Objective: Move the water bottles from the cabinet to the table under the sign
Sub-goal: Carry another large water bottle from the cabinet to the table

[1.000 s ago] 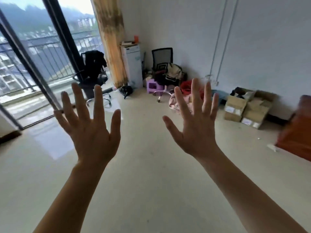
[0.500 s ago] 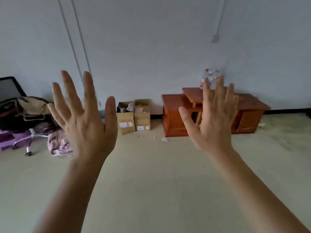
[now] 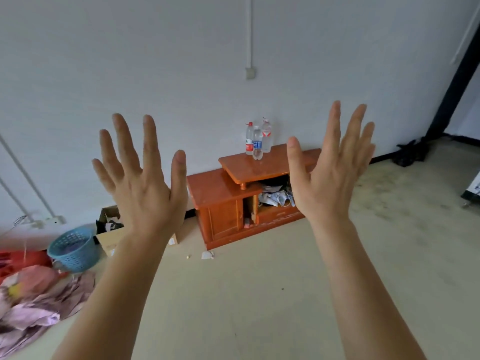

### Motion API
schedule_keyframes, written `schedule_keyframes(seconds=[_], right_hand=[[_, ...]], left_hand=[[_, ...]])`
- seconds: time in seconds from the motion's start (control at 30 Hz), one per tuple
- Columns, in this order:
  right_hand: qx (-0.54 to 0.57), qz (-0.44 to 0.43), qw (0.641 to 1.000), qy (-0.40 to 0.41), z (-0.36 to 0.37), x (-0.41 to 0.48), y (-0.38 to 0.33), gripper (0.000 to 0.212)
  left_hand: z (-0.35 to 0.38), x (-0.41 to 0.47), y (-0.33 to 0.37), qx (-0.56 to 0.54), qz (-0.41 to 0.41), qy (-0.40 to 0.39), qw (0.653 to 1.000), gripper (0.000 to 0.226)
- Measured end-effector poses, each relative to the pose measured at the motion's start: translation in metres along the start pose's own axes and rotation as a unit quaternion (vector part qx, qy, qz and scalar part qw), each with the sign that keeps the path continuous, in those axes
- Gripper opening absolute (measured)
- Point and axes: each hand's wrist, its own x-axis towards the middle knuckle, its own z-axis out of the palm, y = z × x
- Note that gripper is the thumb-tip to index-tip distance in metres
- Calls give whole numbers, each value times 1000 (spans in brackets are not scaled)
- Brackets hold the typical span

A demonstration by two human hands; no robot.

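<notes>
The pale floor (image 3: 259, 294) across the centre and lower right of the frame lies open up to the front of the orange cabinet (image 3: 223, 188). At lower left, a blue basket (image 3: 74, 249), a cardboard box (image 3: 110, 236) and a heap of cloth (image 3: 39, 302) block the way. The water bottles (image 3: 257, 141) stand bunched on the cabinet's raised top, the wall (image 3: 181, 61) behind them, open air above and in front.

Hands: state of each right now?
Left hand: open, fingers spread, holding nothing.
Right hand: open, fingers spread, holding nothing.
</notes>
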Motion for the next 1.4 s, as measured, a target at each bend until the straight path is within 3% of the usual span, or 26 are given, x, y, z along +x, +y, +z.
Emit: schedule_keyframes(seconds=[0.23, 0.47, 0.57, 0.9, 1.17, 1.4], right_hand=[[-64, -108, 991, -44, 123, 53, 42, 71], [-167, -229, 959, -27, 276, 113, 88, 63], [-189, -207, 959, -31, 337, 152, 111, 66], [-229, -113, 964, -79, 477, 213, 235, 79], [-218, -78, 966, -116, 614, 322, 376, 84], [-137, -43, 974, -174, 715, 416, 455, 90]], left_hand=[[140, 65, -29, 11, 48, -43, 998, 65], [295, 146, -83, 6, 96, -57, 994, 65], [364, 190, -98, -20, 70, -95, 993, 64], [584, 261, -77, -54, 123, -202, 970, 65], [780, 344, -28, -28, 130, -205, 970, 63], [900, 410, -14, 25, 123, -228, 966, 67]])
